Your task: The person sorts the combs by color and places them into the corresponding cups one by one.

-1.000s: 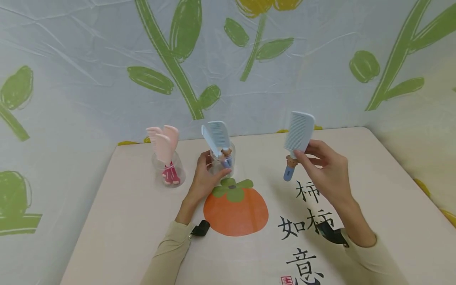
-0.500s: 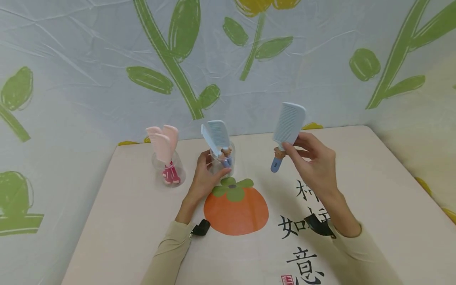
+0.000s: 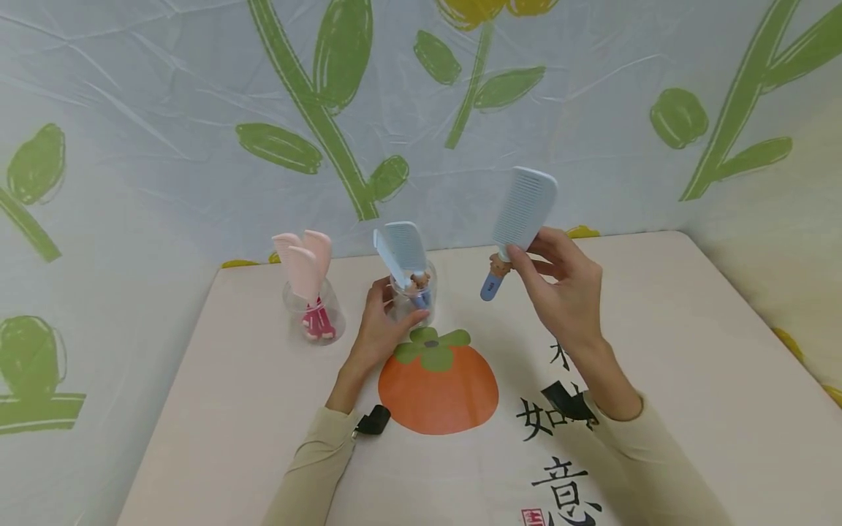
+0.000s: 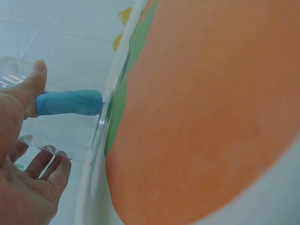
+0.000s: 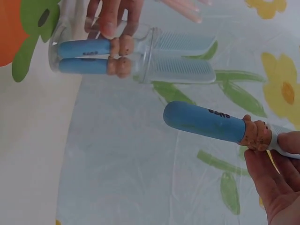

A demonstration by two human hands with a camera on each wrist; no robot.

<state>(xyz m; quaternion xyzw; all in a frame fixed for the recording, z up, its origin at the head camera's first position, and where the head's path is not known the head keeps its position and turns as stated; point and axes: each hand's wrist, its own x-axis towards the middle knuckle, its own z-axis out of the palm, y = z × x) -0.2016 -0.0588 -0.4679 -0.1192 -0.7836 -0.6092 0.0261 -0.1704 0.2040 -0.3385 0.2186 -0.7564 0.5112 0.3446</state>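
My left hand (image 3: 376, 332) grips a clear glass jar (image 3: 430, 286) standing at the back of the table, thumb and fingers around its sides. Two light blue combs (image 3: 406, 247) with brown bear figures and blue handles stand in that jar, teeth ends above the rim. My right hand (image 3: 567, 288) pinches a matching blue comb (image 3: 525, 208) at its neck, just above the bear. This comb is held up right of the jar, tilted, its blue handle (image 5: 204, 121) pointing down toward the left and apart from the jar. The left wrist view shows one handle (image 4: 70, 102) through the glass.
A second glass jar (image 3: 334, 321) with several pink combs (image 3: 304, 272) stands left of the first. The pale table cover (image 3: 217, 409) bears a printed orange persimmon (image 3: 437, 394) and black characters. A flower-patterned cloth (image 3: 460, 183) hangs behind the table.
My right hand has moved left and upward with the blue comb, closer to the jar, and the comb leans more. My left hand stays on the jar.
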